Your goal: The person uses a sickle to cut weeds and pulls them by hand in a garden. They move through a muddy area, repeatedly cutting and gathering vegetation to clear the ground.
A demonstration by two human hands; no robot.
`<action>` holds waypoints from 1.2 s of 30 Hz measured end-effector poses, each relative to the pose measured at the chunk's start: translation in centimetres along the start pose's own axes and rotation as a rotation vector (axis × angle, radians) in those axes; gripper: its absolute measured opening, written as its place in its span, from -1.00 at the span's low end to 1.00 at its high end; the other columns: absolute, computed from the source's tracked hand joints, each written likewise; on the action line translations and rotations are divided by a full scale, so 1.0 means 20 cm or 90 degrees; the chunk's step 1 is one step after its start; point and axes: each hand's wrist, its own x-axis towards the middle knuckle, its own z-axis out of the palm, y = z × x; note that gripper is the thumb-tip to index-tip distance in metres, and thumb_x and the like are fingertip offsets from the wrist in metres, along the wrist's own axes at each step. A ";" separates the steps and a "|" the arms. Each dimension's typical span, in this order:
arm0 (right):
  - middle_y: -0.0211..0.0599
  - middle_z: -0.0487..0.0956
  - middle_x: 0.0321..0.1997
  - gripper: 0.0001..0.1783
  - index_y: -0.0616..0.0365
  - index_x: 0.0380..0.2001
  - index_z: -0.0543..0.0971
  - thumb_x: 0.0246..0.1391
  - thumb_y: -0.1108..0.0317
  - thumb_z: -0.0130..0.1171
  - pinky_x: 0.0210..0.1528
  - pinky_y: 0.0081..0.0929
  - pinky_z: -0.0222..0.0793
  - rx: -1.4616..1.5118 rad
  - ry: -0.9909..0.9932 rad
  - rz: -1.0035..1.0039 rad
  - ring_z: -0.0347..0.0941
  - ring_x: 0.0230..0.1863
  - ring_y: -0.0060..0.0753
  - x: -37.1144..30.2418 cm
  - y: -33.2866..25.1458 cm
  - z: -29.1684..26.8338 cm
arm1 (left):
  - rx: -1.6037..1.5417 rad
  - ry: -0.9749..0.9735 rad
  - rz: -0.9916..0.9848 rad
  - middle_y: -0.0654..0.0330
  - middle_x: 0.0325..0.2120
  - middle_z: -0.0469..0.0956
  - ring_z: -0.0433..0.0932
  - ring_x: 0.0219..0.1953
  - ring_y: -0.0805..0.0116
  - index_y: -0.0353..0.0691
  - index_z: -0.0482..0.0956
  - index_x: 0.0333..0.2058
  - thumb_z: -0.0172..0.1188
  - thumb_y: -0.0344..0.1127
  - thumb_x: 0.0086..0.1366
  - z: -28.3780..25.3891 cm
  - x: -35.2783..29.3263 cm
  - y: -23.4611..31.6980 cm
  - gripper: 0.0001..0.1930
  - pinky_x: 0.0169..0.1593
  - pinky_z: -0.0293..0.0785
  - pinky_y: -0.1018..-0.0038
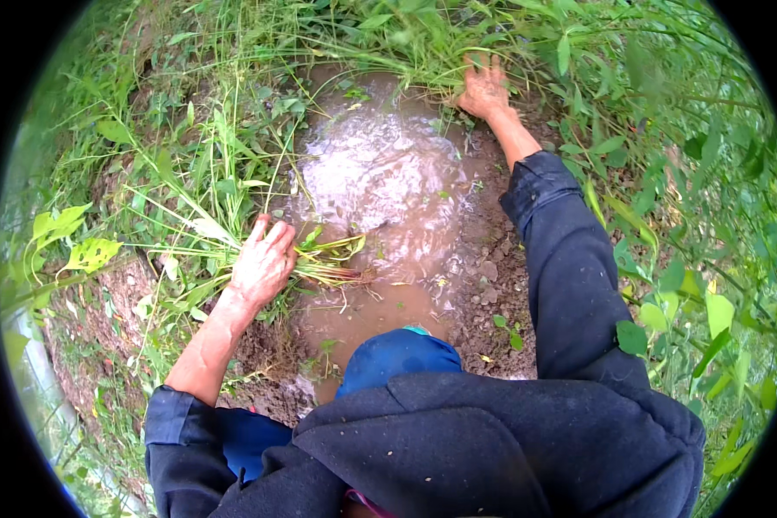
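Note:
My left hand (265, 263) is closed around a bunch of uprooted weeds (324, 269), left of the muddy water. Their reddish stem ends and thin roots stick out to the right, over the water's edge. The long green blades fan out to the left, among plants on the bank. At the far right of the water, my right arm is stretched forward. There, my right hand (485, 86) grips standing weeds (432, 65), its fingertips partly hidden in the leaves.
Brown, rippled water (384, 181) fills a narrow channel between my hands. Crumbly wet soil (492, 276) borders it on the right. Dense leafy plants (691, 198) crowd the right side, and more grass grows on the left bank (121, 293). A blue-clad knee (401, 354) is close to the water.

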 end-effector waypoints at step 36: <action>-0.23 0.46 -0.61 -0.70 0.24 -0.58 0.45 -0.10 0.19 -0.05 -0.52 -0.49 0.27 0.752 -0.323 -0.150 0.32 -0.58 -0.50 -0.85 -0.83 0.02 | 0.009 0.159 0.092 0.17 0.08 0.00 0.32 -0.35 0.46 -0.14 0.08 0.04 -0.08 -0.46 -0.12 -0.15 0.12 0.14 -0.38 0.15 -0.14 0.25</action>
